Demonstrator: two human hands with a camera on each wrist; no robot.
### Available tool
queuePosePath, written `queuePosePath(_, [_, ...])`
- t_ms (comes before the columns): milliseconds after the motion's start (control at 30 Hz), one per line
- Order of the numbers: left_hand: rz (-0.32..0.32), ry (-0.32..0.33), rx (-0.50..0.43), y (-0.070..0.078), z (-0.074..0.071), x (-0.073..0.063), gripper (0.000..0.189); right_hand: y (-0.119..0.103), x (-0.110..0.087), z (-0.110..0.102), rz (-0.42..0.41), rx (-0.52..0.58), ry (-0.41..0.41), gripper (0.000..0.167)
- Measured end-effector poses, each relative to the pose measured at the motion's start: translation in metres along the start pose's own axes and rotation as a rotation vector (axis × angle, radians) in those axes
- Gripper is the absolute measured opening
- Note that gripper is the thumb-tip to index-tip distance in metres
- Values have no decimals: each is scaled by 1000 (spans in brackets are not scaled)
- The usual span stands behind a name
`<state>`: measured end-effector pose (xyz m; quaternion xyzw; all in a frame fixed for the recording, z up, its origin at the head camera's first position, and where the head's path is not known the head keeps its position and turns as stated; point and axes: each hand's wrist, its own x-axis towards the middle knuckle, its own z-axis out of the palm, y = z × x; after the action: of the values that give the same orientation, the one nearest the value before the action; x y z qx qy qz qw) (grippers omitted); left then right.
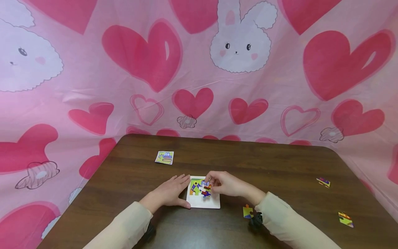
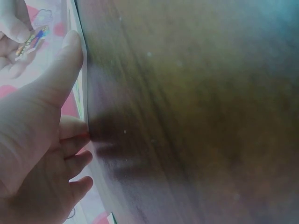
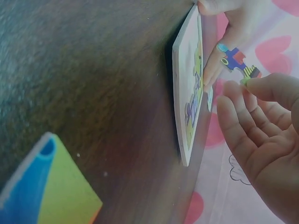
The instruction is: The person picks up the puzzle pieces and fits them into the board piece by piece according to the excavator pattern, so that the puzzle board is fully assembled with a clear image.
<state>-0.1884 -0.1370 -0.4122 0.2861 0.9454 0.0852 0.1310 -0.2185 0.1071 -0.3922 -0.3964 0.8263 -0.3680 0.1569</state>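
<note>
Pink heart-print cloth (image 1: pixel 143 58) backs a brown wooden table (image 1: pixel 280 162). Over the white puzzle tray (image 1: pixel 203 204), the right hand (image 1: pixel 228 183) pinches 1 multicoloured jigsaw piece (image 3: pixel 232 60) by its end, so it could slip or tilt. At the tray's left edge, the left hand (image 1: pixel 168 191) lies with fingers extended; uneven pressure might skew the tray. Right of the tray, the cream sleeve (image 1: pixel 281 211) could sweep away 1 yellow jigsaw piece (image 1: pixel 247 212).
</note>
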Motion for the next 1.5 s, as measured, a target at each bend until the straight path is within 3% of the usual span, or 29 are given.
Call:
queuePosePath(200, [8, 1, 7, 0, 0, 1, 93, 1, 1, -1, 37, -8, 27, 8])
queuePosePath(533, [6, -6, 22, -1, -1, 1, 94, 8, 4, -3, 55, 16, 60, 3])
queuePosePath(833, [5, -10, 25, -1, 0, 2, 95, 8, 5, -1, 63, 24, 42, 27])
queuePosePath(1500, [-8, -16, -3, -1, 0, 1, 95, 11, 5, 8, 155, 69, 152, 20])
